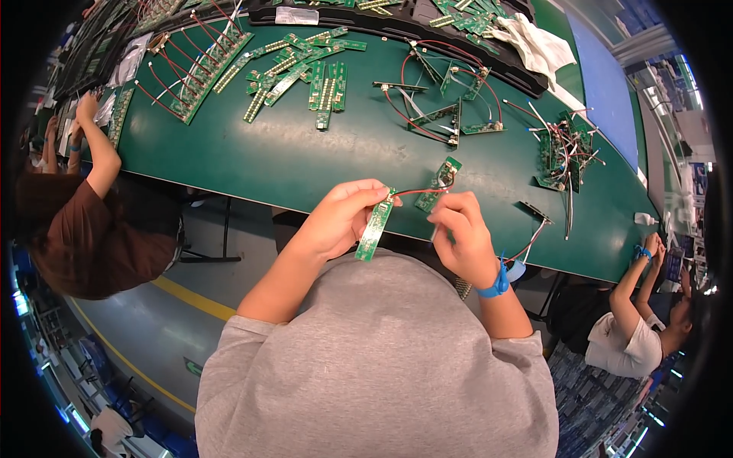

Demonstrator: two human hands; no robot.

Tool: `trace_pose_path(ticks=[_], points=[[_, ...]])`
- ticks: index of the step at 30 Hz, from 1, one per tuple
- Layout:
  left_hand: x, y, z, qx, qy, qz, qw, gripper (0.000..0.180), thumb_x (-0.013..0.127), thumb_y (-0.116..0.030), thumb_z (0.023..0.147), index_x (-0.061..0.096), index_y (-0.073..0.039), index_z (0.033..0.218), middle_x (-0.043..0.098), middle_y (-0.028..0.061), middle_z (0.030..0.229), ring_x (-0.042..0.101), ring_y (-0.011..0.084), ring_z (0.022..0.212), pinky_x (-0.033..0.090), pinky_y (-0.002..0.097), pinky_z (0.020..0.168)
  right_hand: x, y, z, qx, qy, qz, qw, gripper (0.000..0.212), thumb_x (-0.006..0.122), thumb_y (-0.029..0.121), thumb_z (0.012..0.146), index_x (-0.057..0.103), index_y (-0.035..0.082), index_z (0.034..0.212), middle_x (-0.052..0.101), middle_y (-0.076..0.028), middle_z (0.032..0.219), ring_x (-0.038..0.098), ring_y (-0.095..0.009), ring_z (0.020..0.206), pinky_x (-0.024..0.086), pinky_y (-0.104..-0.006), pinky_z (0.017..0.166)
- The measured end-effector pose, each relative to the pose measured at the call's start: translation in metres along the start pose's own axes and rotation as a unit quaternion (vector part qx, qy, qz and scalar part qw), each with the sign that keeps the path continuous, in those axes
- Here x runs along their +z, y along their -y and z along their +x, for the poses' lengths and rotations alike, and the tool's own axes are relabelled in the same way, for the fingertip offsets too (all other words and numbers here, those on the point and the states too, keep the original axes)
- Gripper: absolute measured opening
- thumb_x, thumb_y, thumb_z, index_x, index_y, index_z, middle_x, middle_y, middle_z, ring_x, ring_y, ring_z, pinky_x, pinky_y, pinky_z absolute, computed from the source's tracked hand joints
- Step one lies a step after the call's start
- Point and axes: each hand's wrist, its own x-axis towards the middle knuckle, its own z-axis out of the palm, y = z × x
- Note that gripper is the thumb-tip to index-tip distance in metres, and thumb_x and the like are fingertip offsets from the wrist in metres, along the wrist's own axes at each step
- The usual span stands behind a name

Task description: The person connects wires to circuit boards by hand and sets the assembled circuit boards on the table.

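Left hand [340,217] pinches the top end of one narrow green circuit strip [373,231], which hangs below the fingers. Right hand [460,233] pinches a red wire [416,191] joining that strip to a second small board [438,182] above the green table [305,164]. Two boards, one wire.

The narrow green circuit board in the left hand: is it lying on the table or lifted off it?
Lifted off: the left hand pinches the narrow green circuit board at its top, so it hangs past the table edge.

Green bench [305,164]: loose boards [305,69], wired boards [563,153], white cloth [538,42].
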Motion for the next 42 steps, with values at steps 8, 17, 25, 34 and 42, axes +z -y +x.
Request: trace_pose_path(ticks=[8, 17, 25, 34, 42], points=[[0.002, 0.0, -0.001, -0.003, 0.003, -0.019, 1.0, 0.018, 0.05, -0.017, 0.089, 0.055, 0.0, 0.087, 0.057, 0.0042, 0.068, 0.053, 0.0117, 0.05, 0.043, 0.025, 0.044, 0.001, 0.001, 0.005, 0.0, -0.071, 0.081, 0.994, 0.023, 0.057, -0.014, 0.067, 0.054, 0.0, 0.084, 0.058, -0.011, 0.087, 0.056, -0.026, 0.075, 0.047, -0.0327, 0.066], [-0.001, 0.002, -0.003, 0.059, 0.021, 0.039, 0.997, 0.013, 0.048, -0.015, 0.091, 0.052, -0.002, 0.091, 0.059, 0.004, 0.077, 0.053, 0.008, 0.057, 0.041, 0.0205, 0.048, 0.002, 0.018, 0.009, 0.234, -0.067, 0.306, 0.92, 0.013, 0.056, -0.002, 0.082, 0.062, -0.001, 0.093, 0.059, -0.007, 0.082, 0.054, -0.01, 0.067, 0.044, -0.0232, 0.058], [-0.001, 0.006, -0.007, 0.089, 0.04, 0.07, 0.993, 0.013, 0.046, -0.011, 0.091, 0.046, -0.001, 0.1, 0.062, 0.011, 0.084, 0.064, 0.0193, 0.072, 0.046, 0.0237, 0.054, 0.004, 0.014, 0.01, 0.292, 0.02, 0.342, 0.893, 0.009, 0.057, 0.005, 0.085, 0.055, -0.003, 0.082, 0.049, -0.006, 0.088, 0.049, -0.01, 0.075, 0.041, -0.0222, 0.067], [0.003, 0.016, -0.004, 0.097, 0.062, 0.036, 0.993, 0.018, 0.051, -0.003, 0.088, 0.038, -0.001, 0.101, 0.062, 0.0177, 0.09, 0.064, 0.0223, 0.086, 0.053, 0.0307, 0.074, 0.009, 0.029, 0.016, 0.2, -0.062, 0.133, 0.969, 0.009, 0.056, -0.001, 0.08, 0.051, -0.004, 0.074, 0.05, -0.011, 0.09, 0.05, -0.016, 0.072, 0.043, -0.0258, 0.06], [0.003, 0.02, -0.003, 0.115, 0.076, 0.034, 0.99, 0.014, 0.048, 0.0, 0.089, 0.037, -0.001, 0.097, 0.059, 0.0226, 0.099, 0.062, 0.0291, 0.094, 0.051, 0.0391, 0.084, 0.01, 0.031, 0.016, 0.178, -0.067, 0.087, 0.978, 0.009, 0.056, -0.003, 0.078, 0.049, -0.005, 0.073, 0.05, -0.013, 0.089, 0.051, -0.018, 0.07, 0.043, -0.0269, 0.058]])
